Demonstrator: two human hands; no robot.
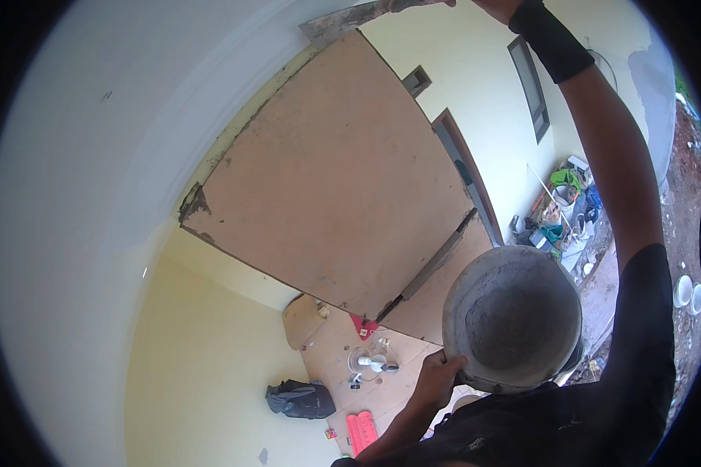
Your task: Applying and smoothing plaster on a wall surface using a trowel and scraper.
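My left hand (pixel 438 379) grips the rim of a round grey basin (pixel 522 319), thumb over the edge. The basin's inside is coated with dried grey residue and tilts toward the camera. My right arm reaches up to the top of the view, with a black band on the wrist. At the upper edge my right hand (pixel 500 8) is partly cut off, its fingers closed on a long flat metal scraper blade (pixel 346 23) smeared with grey. The blade lies against the white wall surface (pixel 132 140).
A large brown board (pixel 335 171) with chipped edges spans the middle, above the tiled floor. Below lie a black bag (pixel 301 399), a red tray (pixel 361 432) and a white fan-like device (pixel 372 363). Cluttered buckets and cloths (pixel 561 202) line the right wall; white buckets (pixel 683 291) stand outside.
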